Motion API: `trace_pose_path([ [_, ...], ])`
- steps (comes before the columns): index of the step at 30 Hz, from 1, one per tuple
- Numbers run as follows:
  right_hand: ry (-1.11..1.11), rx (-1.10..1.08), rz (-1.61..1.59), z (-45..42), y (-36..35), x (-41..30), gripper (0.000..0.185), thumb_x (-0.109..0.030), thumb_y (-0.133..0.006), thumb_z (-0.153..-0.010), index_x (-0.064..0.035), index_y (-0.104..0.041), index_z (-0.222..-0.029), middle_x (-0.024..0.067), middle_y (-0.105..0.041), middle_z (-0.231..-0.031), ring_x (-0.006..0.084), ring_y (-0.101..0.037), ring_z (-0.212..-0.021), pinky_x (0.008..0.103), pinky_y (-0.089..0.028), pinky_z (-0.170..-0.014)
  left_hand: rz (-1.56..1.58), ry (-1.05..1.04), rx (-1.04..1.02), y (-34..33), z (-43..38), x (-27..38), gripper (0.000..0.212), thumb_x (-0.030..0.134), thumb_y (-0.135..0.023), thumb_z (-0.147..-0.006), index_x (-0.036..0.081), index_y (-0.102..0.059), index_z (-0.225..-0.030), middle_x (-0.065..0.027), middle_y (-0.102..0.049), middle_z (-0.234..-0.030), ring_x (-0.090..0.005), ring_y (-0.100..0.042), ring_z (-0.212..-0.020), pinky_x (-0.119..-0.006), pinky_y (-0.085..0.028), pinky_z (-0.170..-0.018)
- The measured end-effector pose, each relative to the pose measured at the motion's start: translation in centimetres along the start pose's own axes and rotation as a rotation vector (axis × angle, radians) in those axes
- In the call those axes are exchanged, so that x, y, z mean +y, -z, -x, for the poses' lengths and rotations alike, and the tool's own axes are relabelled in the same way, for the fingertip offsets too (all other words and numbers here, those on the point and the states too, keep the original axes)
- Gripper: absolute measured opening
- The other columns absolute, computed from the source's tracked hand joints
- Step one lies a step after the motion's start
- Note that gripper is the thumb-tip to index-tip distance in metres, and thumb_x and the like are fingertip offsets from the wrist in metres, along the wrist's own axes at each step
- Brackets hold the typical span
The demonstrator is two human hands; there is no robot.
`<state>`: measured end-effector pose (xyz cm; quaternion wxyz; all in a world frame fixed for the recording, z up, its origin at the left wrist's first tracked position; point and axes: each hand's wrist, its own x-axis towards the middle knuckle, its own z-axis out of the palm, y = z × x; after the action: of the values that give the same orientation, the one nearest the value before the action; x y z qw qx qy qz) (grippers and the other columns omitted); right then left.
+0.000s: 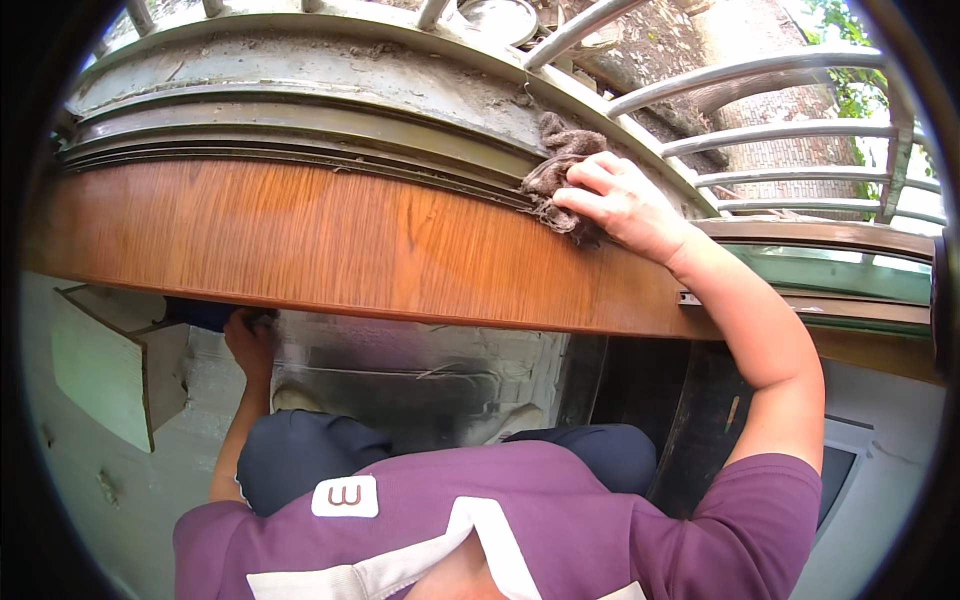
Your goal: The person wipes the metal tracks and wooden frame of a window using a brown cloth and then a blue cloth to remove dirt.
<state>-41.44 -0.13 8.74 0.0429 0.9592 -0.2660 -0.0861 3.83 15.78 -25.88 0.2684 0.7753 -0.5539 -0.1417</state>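
Note:
A brown rag (562, 169) is gripped in my right hand (619, 202) and pressed against the metal window track (420, 142), where the track meets the wooden sill (420, 255). Dirt and bits of debris lie on the grey outer ledge (300, 64) beyond the track. My left hand (251, 337) is low at the left, by the underside of the sill's front edge, beside a dark blue thing (199, 313). The sill and shadow partly hide its fingers, and whether it holds anything cannot be told.
Metal window bars (780, 135) curve along the outside. A glass window pane (825, 274) stands in its frame at the right. Below the sill, a pale board or box (105, 367) is at the left, silvery sheeting (405, 382) lies beneath, and dark panels (645, 390) stand at the right.

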Motion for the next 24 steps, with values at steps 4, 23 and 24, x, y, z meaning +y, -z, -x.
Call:
trace_pose_path([
  [4, 0.099, -0.129, 0.043, -1.5, 1.0, 0.1, 0.012, -0.012, -0.053, -0.073, -0.0097, -0.056, -0.085, 0.0037, -0.051, -0.084, 0.0205, -0.051, -0.083, 0.0303, -0.046, -0.069, -0.017, 0.042, 0.019, -0.2, 0.1, 0.0, 0.030, 0.005, -0.053, -0.070, 0.003, -0.053, -0.100, -0.0189, -0.053, -0.091, -0.0374, -0.049, -0.090, -0.046, -0.038, -0.079],
  [23, -0.382, -0.025, 0.127, 5.1, 4.5, 3.1, 0.022, -0.012, -0.060, -0.077, -0.0150, -0.058, -0.099, 0.0048, -0.054, -0.090, 0.0241, -0.055, -0.086, 0.0325, -0.048, -0.074, -0.027, -0.041, 0.013, -0.2, 0.1, -0.4, 0.029, 0.008, -0.053, -0.071, 0.003, -0.053, -0.100, -0.0188, -0.052, -0.094, -0.0384, -0.049, -0.089, -0.046, -0.039, -0.078],
  [24, -0.349, 0.009, 0.115, 4.9, 4.5, 2.5, 0.023, -0.012, -0.060, -0.077, -0.0144, -0.058, -0.100, 0.0053, -0.054, -0.090, 0.0246, -0.055, -0.086, 0.0329, -0.049, -0.074, -0.026, -0.033, 0.016, -0.2, 0.1, -0.3, 0.029, 0.008, -0.053, -0.071, 0.003, -0.053, -0.100, -0.0190, -0.052, -0.094, -0.0385, -0.049, -0.089, -0.046, -0.039, -0.078],
])
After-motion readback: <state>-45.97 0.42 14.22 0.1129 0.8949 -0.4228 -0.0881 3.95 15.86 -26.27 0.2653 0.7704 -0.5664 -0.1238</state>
